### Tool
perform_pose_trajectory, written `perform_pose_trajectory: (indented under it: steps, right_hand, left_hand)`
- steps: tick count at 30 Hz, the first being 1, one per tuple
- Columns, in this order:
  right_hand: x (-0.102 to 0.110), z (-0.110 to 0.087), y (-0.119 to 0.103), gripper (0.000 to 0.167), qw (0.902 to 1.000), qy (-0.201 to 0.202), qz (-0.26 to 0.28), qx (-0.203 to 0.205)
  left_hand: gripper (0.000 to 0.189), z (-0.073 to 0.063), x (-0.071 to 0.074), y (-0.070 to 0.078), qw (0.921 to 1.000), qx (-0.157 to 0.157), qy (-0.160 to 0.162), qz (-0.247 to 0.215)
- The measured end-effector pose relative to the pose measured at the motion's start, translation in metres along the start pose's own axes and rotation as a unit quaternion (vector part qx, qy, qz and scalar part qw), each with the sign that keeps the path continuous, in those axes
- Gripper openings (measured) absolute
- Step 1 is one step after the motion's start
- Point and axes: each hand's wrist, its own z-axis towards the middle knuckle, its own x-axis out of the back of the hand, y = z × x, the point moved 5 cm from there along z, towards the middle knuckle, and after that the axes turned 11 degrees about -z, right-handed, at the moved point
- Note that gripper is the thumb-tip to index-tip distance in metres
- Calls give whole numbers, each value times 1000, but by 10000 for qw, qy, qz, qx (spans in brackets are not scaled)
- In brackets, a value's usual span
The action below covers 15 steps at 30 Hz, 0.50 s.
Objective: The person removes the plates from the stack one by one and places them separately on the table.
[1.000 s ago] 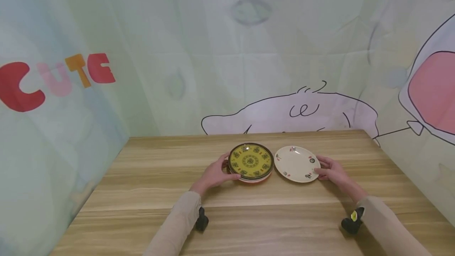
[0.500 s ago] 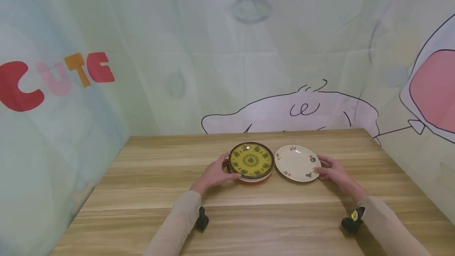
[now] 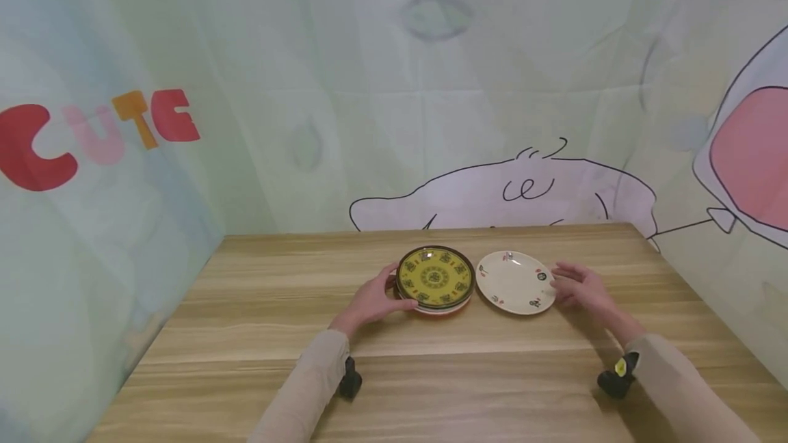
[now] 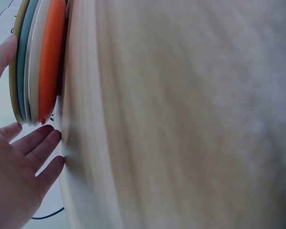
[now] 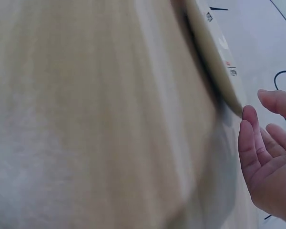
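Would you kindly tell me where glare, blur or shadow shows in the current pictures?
Head view: small bright glints on the yellow plate and the white plate; left wrist view: wooden tabletop blurred toward the right; right wrist view: blurred at lower left, with dark shadow along the white plate's underside.

My head view faces down toward twelve o'clock from well back; close wrist views skim the tabletop [image 3: 468,388], left sharing the plate stack [image 3: 434,279], right the white plate [image 3: 514,284].
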Motion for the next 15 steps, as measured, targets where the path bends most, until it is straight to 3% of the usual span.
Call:
perform_pose_trajectory:
  steps: [8,15]
  right_hand:
    - [0,8,-16,60,9973,-74,-692,230]
    - [-16,18,-28,60,9974,-246,-649,215]
  left_hand:
    - [99,0,1,-1,10000,-9,8,67]
    - [98,0,1,0,9999,-26,20,98]
